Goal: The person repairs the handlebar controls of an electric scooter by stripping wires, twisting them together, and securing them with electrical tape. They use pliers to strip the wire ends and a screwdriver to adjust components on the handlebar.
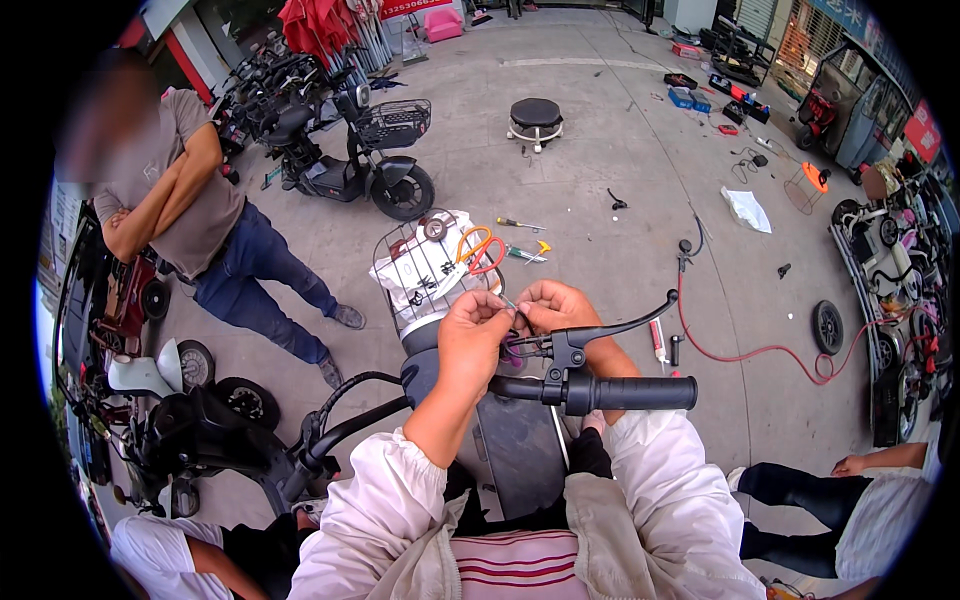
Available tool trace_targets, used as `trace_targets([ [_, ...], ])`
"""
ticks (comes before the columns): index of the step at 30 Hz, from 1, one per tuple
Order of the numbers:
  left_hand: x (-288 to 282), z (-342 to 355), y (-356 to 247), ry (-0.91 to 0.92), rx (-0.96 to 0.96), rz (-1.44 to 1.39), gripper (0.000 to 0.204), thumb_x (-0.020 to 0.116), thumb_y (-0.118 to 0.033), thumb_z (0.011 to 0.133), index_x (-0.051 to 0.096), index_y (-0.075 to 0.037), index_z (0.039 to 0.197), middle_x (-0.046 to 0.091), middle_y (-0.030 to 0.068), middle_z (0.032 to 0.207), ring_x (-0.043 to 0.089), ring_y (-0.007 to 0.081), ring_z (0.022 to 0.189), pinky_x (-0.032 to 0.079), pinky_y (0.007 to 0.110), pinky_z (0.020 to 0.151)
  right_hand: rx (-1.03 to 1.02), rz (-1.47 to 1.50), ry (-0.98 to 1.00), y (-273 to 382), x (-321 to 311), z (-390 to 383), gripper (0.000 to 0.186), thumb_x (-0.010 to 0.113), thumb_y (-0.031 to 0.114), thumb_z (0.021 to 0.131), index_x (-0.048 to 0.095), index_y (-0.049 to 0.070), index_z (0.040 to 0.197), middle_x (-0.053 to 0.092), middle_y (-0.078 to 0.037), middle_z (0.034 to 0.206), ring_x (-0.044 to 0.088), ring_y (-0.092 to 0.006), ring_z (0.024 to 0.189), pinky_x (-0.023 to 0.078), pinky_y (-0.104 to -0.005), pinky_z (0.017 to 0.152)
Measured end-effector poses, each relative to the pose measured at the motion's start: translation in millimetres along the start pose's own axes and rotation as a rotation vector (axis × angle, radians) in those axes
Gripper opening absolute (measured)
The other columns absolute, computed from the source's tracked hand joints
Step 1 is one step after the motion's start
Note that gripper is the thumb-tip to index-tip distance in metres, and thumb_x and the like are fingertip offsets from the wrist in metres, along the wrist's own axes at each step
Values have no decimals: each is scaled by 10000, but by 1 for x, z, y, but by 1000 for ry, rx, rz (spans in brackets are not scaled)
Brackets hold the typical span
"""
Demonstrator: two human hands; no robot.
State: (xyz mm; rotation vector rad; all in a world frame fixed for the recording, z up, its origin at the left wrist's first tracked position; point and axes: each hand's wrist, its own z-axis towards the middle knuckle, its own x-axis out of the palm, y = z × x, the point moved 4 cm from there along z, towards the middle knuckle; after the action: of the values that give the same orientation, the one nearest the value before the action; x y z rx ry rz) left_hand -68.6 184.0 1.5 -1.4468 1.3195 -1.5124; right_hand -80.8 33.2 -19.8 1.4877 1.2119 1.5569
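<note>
**Fingertips pinched together on a thin wire** (509, 301)

The left hand (476, 322) and right hand (555, 305) nearly meet, thumbs against fingers, with the wire between their tips. It lies just left of the brake lever (628, 321) and farther off than the black handle grip (632, 394). Just beyond are the wire basket (392, 298) and scissors (490, 238).

Grey paved ground (610, 150) with 1 round black stool (536, 112) on white legs near the top centre. Left of it, a parked black scooter (335, 180) with a front basket (397, 112). Far left, 1 person (228, 228) standing, arms folded. To the right, a red hose (720, 359), 1 loose wheel (827, 327) and a white bag (747, 211).
</note>
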Motion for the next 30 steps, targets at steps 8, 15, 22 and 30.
trace_targets([
  [8, -8, 2, 4, -43, 20, -2, 94, 656, 40, 878, 592, -14, 920, 667, 51, 853, 633, 94, 754, 499, 224, 679, -330, -482, -17, 5, -1, 3, 152, 615, 61, 960, 606, -16, 1090, 680, -67, 904, 644, -120, 817, 532, -260, 745],
  [15, 0, 4, 0, -45, 42, 69, 112, 653, 49, 868, 586, -22, 923, 662, 45, 848, 625, 89, 729, 496, 224, 667, 84, -42, -74, -9, -9, -6, 252, 640, 190, 972, 617, -27, 1099, 697, -82, 853, 623, -88, 715, 515, -233, 637],
  [22, 3, 5, 0, 20, -3, 103, 126, 636, 55, 863, 563, -37, 908, 664, 65, 814, 646, 129, 694, 521, 245, 689, -15, 173, -83, -16, -7, 2, 139, 684, 88, 909, 658, -37, 965, 697, -77, 851, 663, -117, 740, 536, -232, 647],
  [30, -2, 9, 5, -19, -32, 204, 119, 649, 32, 871, 573, -52, 908, 642, 32, 829, 608, 89, 705, 479, 215, 654, -230, 127, 2, -35, -11, 14, 106, 668, 43, 913, 650, -12, 1002, 684, -41, 904, 634, -84, 812, 519, -224, 730],
])
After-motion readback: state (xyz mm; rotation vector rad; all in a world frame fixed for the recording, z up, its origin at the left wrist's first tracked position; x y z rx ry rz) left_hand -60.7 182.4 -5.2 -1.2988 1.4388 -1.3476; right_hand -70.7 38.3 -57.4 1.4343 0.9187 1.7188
